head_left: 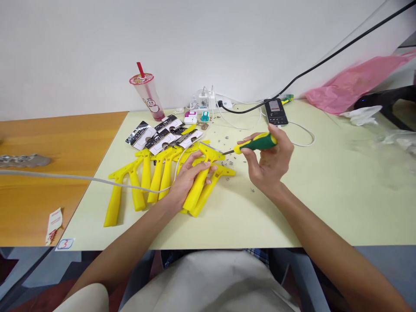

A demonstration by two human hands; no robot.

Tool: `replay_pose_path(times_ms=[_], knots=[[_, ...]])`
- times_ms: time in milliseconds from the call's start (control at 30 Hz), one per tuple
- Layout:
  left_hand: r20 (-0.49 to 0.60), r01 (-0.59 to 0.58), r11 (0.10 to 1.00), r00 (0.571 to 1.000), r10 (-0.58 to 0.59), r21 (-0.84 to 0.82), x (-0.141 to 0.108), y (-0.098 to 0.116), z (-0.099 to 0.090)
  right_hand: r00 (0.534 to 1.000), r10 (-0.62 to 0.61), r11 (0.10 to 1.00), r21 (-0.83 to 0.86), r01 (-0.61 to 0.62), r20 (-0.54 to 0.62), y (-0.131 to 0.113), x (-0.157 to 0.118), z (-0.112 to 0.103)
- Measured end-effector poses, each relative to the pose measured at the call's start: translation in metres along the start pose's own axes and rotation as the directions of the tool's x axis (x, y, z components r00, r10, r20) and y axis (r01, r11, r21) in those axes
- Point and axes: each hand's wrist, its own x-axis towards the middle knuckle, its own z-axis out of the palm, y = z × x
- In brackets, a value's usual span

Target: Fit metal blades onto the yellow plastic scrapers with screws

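Note:
My left hand [186, 180] is wrapped round a yellow scraper-shaped handle [196, 190], its wide head tilted up to the right. In my right hand [271, 162] is a green and yellow screwdriver [260, 143], its tip pointing left at the right end of that head; whether it sits in a screw is too small to tell. Several more yellow handles [113, 203] lie to the left of and beneath my left hand. Small metal screws [227, 162] are scattered on the table just behind and right of the held head.
Black and white cards [160, 141] are piled behind the handles. Farther back stand a cup with a red straw [151, 99], a power strip [224, 103] and a phone-like device [275, 112]. A pale cable [81, 177] crosses the left; pink plastic [354, 84] lies at the right.

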Motion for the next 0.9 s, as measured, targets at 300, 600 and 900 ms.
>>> replay_pose_path(times_ms=[300, 600, 900], knots=[[-0.008, -0.046, 0.987, 0.999, 0.045, -0.152, -0.004, 0.013, 0.004, 0.97, 0.239, 0.967, -0.083, -0.242, -0.046, 0.003, 0.011, -0.017], [0.124, -0.041, 0.961, 0.989, 0.077, -0.274, -0.014, 0.021, 0.001, 0.84, 0.409, 0.91, -0.09, -0.405, 0.358, 0.016, 0.005, -0.024], [0.109, -0.008, 0.959, 0.993, 0.04, -0.282, -0.013, 0.02, 0.002, 0.81, 0.365, 0.931, -0.179, -0.317, 0.459, 0.019, 0.001, -0.022]])
